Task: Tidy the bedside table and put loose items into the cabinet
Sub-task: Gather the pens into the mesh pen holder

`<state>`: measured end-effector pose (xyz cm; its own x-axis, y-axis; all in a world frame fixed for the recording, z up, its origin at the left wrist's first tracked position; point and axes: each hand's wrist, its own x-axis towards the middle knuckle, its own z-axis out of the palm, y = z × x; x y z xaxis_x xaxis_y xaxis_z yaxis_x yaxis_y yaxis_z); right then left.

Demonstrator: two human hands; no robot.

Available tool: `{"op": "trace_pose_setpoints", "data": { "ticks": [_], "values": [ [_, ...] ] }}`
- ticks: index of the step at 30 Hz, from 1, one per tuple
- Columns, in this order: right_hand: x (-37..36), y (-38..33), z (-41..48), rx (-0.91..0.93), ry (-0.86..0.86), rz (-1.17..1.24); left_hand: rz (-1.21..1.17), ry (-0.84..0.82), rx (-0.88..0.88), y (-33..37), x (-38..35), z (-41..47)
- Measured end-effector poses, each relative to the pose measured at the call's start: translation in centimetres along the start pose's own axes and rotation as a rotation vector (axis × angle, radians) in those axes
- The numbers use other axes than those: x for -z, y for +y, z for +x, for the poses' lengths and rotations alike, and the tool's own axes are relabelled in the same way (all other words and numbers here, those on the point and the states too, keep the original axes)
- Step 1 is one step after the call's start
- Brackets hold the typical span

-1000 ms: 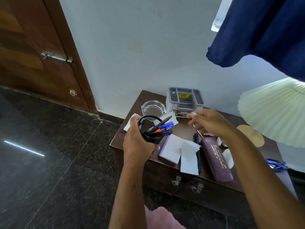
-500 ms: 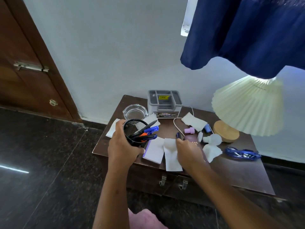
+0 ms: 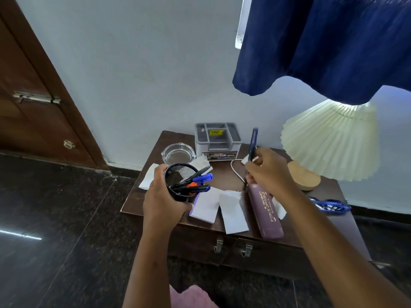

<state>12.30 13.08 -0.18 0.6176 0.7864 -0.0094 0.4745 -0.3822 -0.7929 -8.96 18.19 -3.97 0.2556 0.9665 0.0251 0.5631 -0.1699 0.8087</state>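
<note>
Head view. Entry: bedside tidy, pen-gathering step.

- Left hand [image 3: 164,196]: wrapped round a black mesh cup [image 3: 178,176], held over the near-left part of the table [image 3: 222,174]. The cup tilts with its mouth to the right.
- Pens [image 3: 200,181]: several in the cup, blue, black and orange, sticking out to the right.
- Right hand [image 3: 266,172]: fingers curled round one blue pen [image 3: 253,141], held upright over the far middle of the table, just right of the grey organiser [image 3: 218,138]. Something small and white shows at the fingers; I cannot tell what.
- Loose on the table: two paper slips [image 3: 232,210] near the front edge, a purple case [image 3: 264,212] right of them, a white cable [image 3: 235,170], an ashtray [image 3: 178,153] far left, a blue item [image 3: 329,205] at right, kind unclear.
- Lamp [image 3: 331,138]: far right.
- Cabinet [image 3: 219,244]: under the tabletop, doors shut.

Judgement: the held pen is bound for the cup. The next move calls for swinging it left and down, turning it end-first into the mouth past the pens already jutting out. Righting the cup would keep them from sliding. The cabinet will need a free hand to open.
</note>
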Motion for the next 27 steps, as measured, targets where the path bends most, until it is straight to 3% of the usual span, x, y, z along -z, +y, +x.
{"op": "trace_pose_setpoints", "data": {
  "ticks": [2, 4, 8, 13, 16, 22, 27],
  "values": [
    [0.2, -2.4, -1.1, 0.064, -0.063, 0.253, 0.001, -0.008, -0.004, 0.0, -0.2, 0.0],
    [-0.3, -4.4, -2.1, 0.163, -0.114, 0.346, 0.009, -0.012, -0.001, -0.1, -0.4, 0.1],
    [-3.4, -5.2, -3.2, 0.262, -0.179, 0.247, 0.034, -0.008, -0.016, -0.1, -0.5, 0.1],
    [-6.9, -3.4, -3.8, 0.319, -0.206, -0.124, 0.038, -0.020, -0.013, -0.3, -0.5, 0.3],
    [-7.6, -2.6, -3.9, 0.384, -0.221, -0.224, 0.020, -0.005, -0.031, -0.6, -0.5, 0.3],
    [-7.9, -2.5, -4.3, 0.439, -0.241, -0.244, 0.003, 0.022, -0.049, -0.6, -0.2, 0.1],
    [-6.8, -3.1, -4.1, 0.347, -0.244, -0.056, -0.005, 0.016, 0.008, -0.2, 0.0, 0.2]
  ]
}}
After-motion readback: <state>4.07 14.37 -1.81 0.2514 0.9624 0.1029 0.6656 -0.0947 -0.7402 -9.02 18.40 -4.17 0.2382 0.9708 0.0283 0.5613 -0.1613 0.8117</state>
